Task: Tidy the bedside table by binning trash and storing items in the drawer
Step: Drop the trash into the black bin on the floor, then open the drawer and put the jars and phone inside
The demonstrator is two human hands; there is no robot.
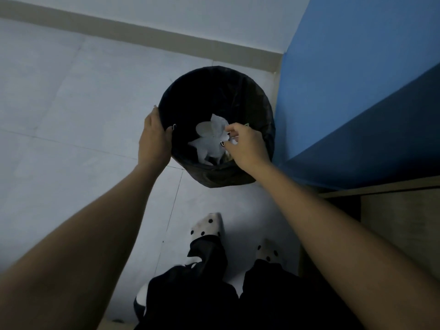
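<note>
A round bin (240, 84) lined with a black bag stands on the pale tiled floor, seen from above. My left hand (153, 139) grips its left rim, thumb inside the rim. White crumpled tissue (209, 136) sits inside the bin's mouth. Over the bin's right side my right hand (245, 145) has curled fingers that pinch the tissue's right edge. Something small and green shows just behind that hand at the rim; I cannot tell what it is.
A blue padded bed side (357, 115) rises right of the bin. A pale wooden unit (400, 222) stands at the lower right. My feet in dotted slippers (209, 226) are on the floor below the bin. A beige skirting board (119, 27) runs along the wall.
</note>
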